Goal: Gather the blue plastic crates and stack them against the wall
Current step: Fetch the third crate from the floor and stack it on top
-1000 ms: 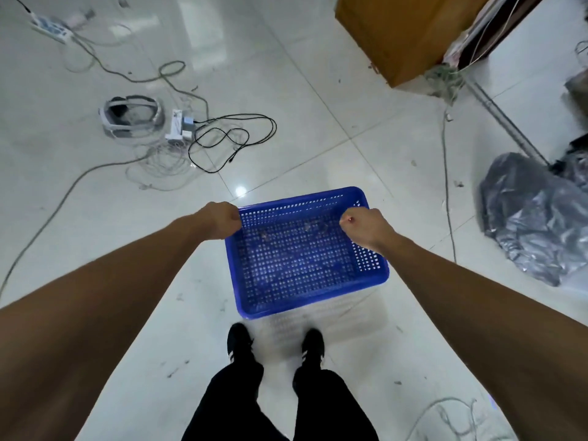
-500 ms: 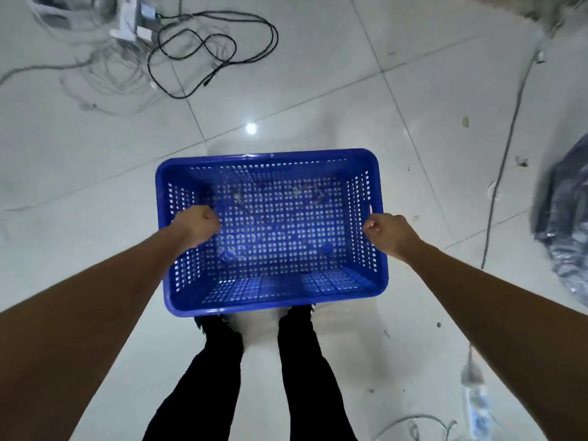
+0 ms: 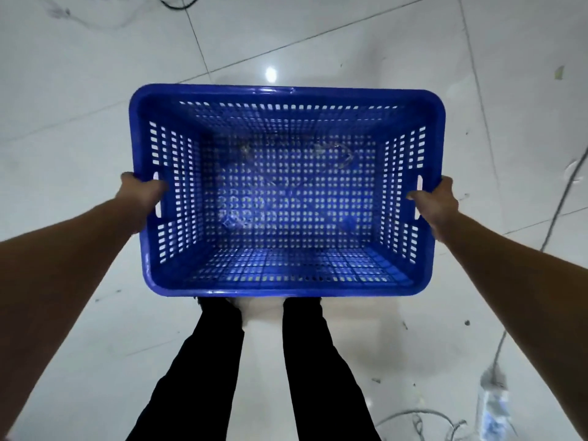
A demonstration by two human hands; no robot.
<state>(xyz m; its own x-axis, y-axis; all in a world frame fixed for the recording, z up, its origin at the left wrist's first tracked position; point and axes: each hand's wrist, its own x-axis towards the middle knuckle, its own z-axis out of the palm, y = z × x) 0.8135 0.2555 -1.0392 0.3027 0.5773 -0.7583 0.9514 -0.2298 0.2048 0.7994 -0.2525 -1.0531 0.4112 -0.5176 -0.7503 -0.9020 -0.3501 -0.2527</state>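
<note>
One blue plastic crate [image 3: 283,96] with perforated walls and floor fills the middle of the view, held level above the white tiled floor and over my feet. My left hand [image 3: 140,194] grips its left rim at the handle slot, thumb inside the wall. My right hand [image 3: 434,205] grips the right rim at the opposite handle slot. A few thin clear scraps lie on the crate's floor. No wall and no other crate is visible.
A grey cable [image 3: 560,202] runs down the right side to a white power strip [image 3: 493,409] near the lower right corner. A black cable loop [image 3: 178,4] shows at the top edge. My legs in black trousers [image 3: 264,370] stand below the crate.
The crate has risen closer to the camera and looks larger. My hands have shifted from the far corners to the side handle slots. The view has tilted further down.
</note>
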